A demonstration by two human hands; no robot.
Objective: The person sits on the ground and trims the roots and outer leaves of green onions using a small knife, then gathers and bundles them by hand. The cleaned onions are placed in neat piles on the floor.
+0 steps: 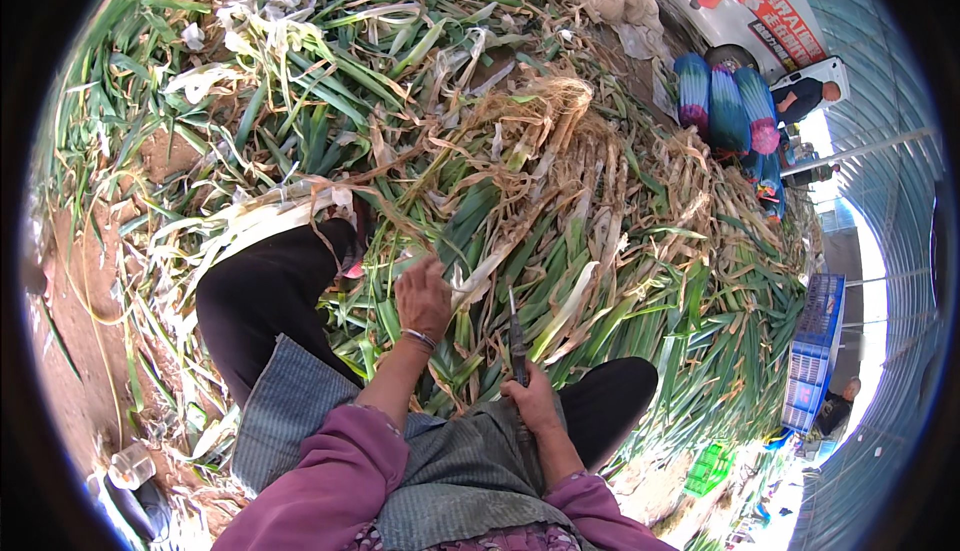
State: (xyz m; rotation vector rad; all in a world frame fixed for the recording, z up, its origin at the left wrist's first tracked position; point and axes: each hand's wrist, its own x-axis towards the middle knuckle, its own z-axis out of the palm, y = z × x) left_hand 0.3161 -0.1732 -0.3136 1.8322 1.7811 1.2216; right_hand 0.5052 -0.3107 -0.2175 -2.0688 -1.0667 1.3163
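Observation:
My left hand (424,297), back up with fingers curled and blurred, is just left of the lower end of a pale leek or large green onion stalk (491,266). Whether it grips any leaves cannot be made out. In my right hand (534,398) is a dark wand-like tool (517,337) with a slim metal tip, pointing away from me over the green leaves. Its lower part runs down along my grey apron (465,468). Before me lies a thick layer of long-stalked onions (600,176), their dry, fibrous roots (559,97) towards the far side.
Stripped leaves (300,48) litter the ground ahead and left. At far right stand wrapped onion bundles (727,105), near a person (802,99) and a vehicle bearing writing. Blue crates (814,352), another person (836,408) and a green crate (709,468) are to the right.

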